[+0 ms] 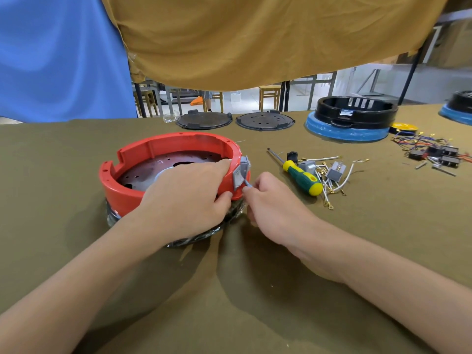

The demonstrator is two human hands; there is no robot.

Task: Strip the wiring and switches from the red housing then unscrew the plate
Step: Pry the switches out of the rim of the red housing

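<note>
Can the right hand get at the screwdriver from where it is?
Probably yes: the screwdriver lies uncovered right of the right hand, nothing between them, but it must first release the grey switch.

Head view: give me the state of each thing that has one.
Red housing: open side up, metal plate still inside.
Grey switches: partly pushed out of the wall.
Left hand: gripping the housing rim.
Right hand: pinching a switch.
Screwdriver: lying unused.

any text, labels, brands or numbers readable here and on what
None can be read.
grey switch in the red housing: faint marks, too small to read.
black housing: pale sticker, blurred.
screwdriver: no print visible.
</note>
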